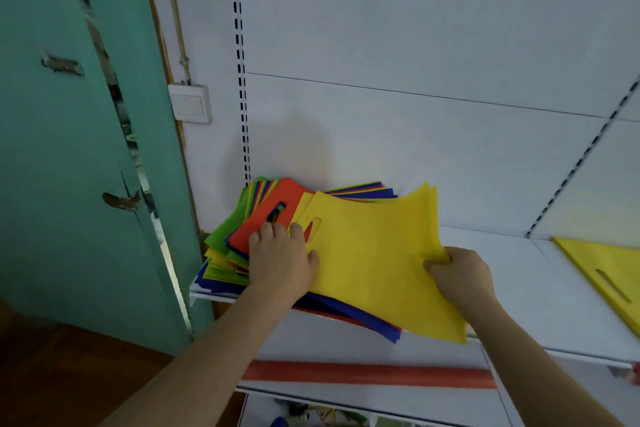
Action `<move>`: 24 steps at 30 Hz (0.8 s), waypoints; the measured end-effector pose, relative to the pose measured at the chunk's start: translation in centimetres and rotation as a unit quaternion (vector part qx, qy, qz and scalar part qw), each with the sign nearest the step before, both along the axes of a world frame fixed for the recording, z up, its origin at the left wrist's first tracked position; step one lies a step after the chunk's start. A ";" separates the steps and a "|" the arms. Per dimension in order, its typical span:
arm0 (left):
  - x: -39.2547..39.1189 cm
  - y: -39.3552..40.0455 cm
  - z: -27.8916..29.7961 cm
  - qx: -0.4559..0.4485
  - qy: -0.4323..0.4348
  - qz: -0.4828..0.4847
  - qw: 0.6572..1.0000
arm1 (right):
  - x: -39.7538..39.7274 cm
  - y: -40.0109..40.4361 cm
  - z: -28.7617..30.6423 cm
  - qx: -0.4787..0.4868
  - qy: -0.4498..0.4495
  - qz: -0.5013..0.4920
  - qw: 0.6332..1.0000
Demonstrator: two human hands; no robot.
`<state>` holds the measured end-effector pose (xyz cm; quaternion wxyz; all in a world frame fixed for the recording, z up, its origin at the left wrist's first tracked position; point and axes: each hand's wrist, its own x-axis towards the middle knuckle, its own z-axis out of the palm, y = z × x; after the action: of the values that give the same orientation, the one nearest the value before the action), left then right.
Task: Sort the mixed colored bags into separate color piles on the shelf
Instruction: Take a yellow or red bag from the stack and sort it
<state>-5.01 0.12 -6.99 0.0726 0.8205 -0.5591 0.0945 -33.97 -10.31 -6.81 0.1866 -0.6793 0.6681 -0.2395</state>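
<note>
Left hand [277, 253] lies palm-down on the mixed pile [242, 239], fingers fairly straight and spread a little. Fingertips rest on the orange bag [273, 215] near its handle slot; thumb touches the left edge of the yellow bag [374, 253]. It presses flat, no curl around anything.

Right hand [460, 274] pinches the yellow bag at its right edge, thumb on top, fingers curled underneath; fabric bunches at the grip. What shows looks like more than one yellow layer at the top corner, exact count can't tell.

Mixed pile sits at the left end of the white shelf [502, 253], against the back panel: green, orange, blue, yellow bags fanned out, some blue ones [363, 315] hanging over the front edge. The held yellow bag lies on top of the pile, tilted, its lower corner past the shelf lip.

A separate yellow bag [609, 274] lies flat at the far right of the shelf, well apart from the pile.

Green door [69, 149] on the left, wall switch [190, 103] beside it.
</note>
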 end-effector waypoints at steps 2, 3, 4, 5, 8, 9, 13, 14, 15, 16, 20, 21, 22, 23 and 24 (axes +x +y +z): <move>0.0 -0.3 -0.1 -0.012 0.004 -0.015 1.000 | -0.4 1.0 0.0 -0.035 -0.021 0.003 0.999; 0.1 -0.5 0.0 -0.021 0.012 -0.022 0.999 | -0.6 1.6 0.0 -0.057 -0.040 0.004 0.998; 0.1 -0.6 0.1 -0.024 0.022 -0.024 0.999 | -0.9 2.1 0.1 -0.076 -0.065 0.006 0.995; 0.2 -0.8 0.3 -0.026 0.037 -0.024 0.999 | -1.1 2.7 0.3 -0.090 -0.093 0.009 0.992; 0.8 -1.8 0.9 -0.055 0.131 -0.032 0.989 | -1.5 4.3 1.0 -0.118 -0.176 0.017 0.977; 1.0 -2.3 1.1 -0.075 0.208 -0.042 0.974 | -1.6 4.8 1.4 -0.130 -0.199 0.017 0.971; 1.8 -3.9 2.8 -0.223 0.480 -0.088 0.844 | -1.8 5.8 2.8 -0.180 -0.259 0.011 0.949; 1.9 -4.0 3.2 -0.261 0.488 -0.100 0.827 | -1.8 6.0 3.0 -0.188 -0.265 0.005 0.946; 1.9 -4.1 3.4 -0.284 0.489 -0.113 0.817 | -1.9 6.1 3.1 -0.194 -0.269 -0.003 0.943; 1.9 -4.1 3.5 -0.292 0.491 -0.127 0.811 | -2.0 6.2 2.9 -0.199 -0.271 -0.008 0.942; 0.8 -4.0 2.3 -0.256 0.503 -0.158 0.810 | -2.7 5.9 1.1 -0.163 -0.204 -0.009 0.965; 0.4 -4.0 2.0 -0.249 0.495 -0.165 0.816 | -2.9 5.8 0.7 -0.155 -0.175 -0.017 0.972; 0.0 -4.0 1.8 -0.244 0.488 -0.170 0.821 | -3.1 5.8 0.5 -0.150 -0.155 -0.022 0.976; -0.5 -4.1 1.8 -0.243 0.482 -0.173 0.824 | -3.4 5.8 0.4 -0.155 -0.143 -0.029 0.977; -0.9 -4.2 2.0 -0.245 0.477 -0.174 0.826 | -3.9 5.8 0.3 -0.165 -0.135 -0.038 0.976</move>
<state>-5.92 -4.05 -5.02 0.5441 0.6080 -0.5466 -0.1885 -37.84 -4.56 -6.48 0.1516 -0.6365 0.6130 -0.4429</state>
